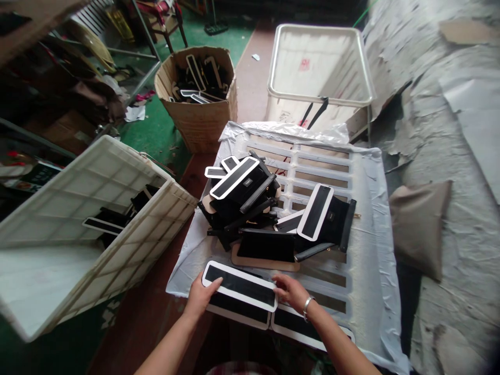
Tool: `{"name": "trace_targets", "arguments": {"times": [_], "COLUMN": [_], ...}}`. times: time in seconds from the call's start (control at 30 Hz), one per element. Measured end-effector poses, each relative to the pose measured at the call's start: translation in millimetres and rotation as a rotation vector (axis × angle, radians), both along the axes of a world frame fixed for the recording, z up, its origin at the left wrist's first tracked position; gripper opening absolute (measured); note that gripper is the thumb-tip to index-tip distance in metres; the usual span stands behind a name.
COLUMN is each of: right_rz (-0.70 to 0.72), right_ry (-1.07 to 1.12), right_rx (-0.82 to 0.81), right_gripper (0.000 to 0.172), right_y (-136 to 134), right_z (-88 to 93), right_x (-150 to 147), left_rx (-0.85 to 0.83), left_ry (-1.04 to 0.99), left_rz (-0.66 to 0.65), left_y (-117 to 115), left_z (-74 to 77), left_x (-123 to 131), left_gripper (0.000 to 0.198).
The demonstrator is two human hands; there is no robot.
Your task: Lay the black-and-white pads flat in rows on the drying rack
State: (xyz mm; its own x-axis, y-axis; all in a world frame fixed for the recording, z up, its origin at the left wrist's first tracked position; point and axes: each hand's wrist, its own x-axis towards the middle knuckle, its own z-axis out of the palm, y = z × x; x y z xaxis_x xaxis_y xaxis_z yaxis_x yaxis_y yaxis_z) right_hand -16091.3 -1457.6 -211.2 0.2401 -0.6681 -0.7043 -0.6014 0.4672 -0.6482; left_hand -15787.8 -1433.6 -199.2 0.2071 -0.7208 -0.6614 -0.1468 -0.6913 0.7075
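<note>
A long black panel with a white rounded border [242,284] is between my hands near the front edge of the slatted table [371,250]. My left hand [203,292] grips its left end, the thumb lying on top. At the right end, the fingers of my right hand [289,291] are closed on the corner; a bracelet circles that wrist. Two similar panels lie just below, a left one [242,312] partly covered by the held panel and a right one [297,324] partly behind my right forearm. Beyond them is a black pouch-like piece with a tan edge [267,246].
A heap of black pieces with white-bordered panels [238,182] lies farther back, beside another such piece [316,211]. A cardboard box [203,122] and white bin [320,96] stand behind. To the left is a tilted white crate [128,271]; a rough wall [469,198] borders the right.
</note>
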Motion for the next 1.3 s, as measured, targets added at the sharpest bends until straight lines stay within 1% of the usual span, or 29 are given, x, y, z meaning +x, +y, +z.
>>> {"name": "trace_targets", "arguments": {"times": [0.07,0.1,0.13,0.23,0.33,0.4,0.53,0.7,0.8,0.87,0.93,1.0,1.07,1.13,1.17,1.2,1.23,1.3], "right_rz": [-0.011,-0.014,-0.019,-0.039,-0.023,0.0,0.043,0.143,0.208,0.249,0.292,0.335,0.373,0.401,0.411,0.417,0.42,0.413], "right_ry": [-0.011,-0.003,0.021,0.146,0.248,0.296,0.389,0.478,0.512,0.531,0.545,0.561,0.588,0.624,0.643,0.662,0.68,0.712], "right_rx": [0.059,0.048,0.016,-0.106,-0.179,-0.202,-0.216,-0.171,-0.153,-0.148,-0.148,-0.156,-0.17,-0.188,-0.196,-0.205,-0.213,-0.235], "right_gripper": [0.027,0.024,0.021,0.019,0.018,0.015,0.011,0.011,0.012,0.013,0.013,0.014,0.014,0.017,0.02,0.023,0.026,0.03], "right_y": [5.8,6.6,6.1,-0.3,-4.5,-4.0,-2.4,-6.2,-8.5,-9.8,-11.2,-12.2,-11.8,-9.3,-7.5,-5.9,-4.9,-7.1], "right_z": [-2.5,-2.7,-2.4,-0.9,-1.9,-3.1,-2.4,1.0,1.2,1.1,1.5,3.3,7.1,12.0,14.4,16.7,18.9,24.0], "right_x": [8.9,12.7,15.6,20.2,25.7,31.6,41.1,39.7,38.2,38.5,39.8,42.1,45.5,50.0,52.4,54.6,56.3,57.0], "left_rx": [-0.05,-0.073,-0.096,-0.15,-0.114,-0.07,-0.015,0.035,0.019,-0.008,-0.054,-0.125,-0.262,-0.472,-0.579,-0.646,-0.665,-0.614], "left_ry": [-0.075,-0.145,-0.231,-0.456,-0.522,-0.567,-0.678,-0.752,-0.811,-0.867,-0.921,-0.942,-0.918,-0.846,-0.802,-0.769,-0.759,-0.761], "left_rz": [-0.009,-0.036,-0.082,-0.255,-0.352,-0.411,-0.538,-0.719,-0.815,-0.855,-0.887,-0.935,-1.065,-1.27,-1.367,-1.427,-1.442,-1.438], "left_y": [-1.2,-2.4,-4.0,-10.5,-17.0,-20.6,-27.3,-34.5,-35.0,-34.0,-32.5,-28.9,-20.5,-6.4,2.1,10.6,18.4,29.9], "left_z": [-8.5,-11.7,-14.4,-20.1,-21.3,-19.7,-15.3,-12.3,-6.9,-1.4,2.8,2.4,-4.6,-17.2,-24.4,-31.4,-37.4,-45.2], "left_x": [7.4,10.3,12.9,21.2,31.0,36.5,40.6,36.4,33.6,32.4,31.2,29.3,26.1,20.9,17.6,14.1,10.5,4.2], "left_gripper": [0.067,0.069,0.066,0.042,0.022,0.017,0.016,0.017,0.017,0.02,0.026,0.029,0.037,0.049,0.051,0.051,0.053,0.068]}}
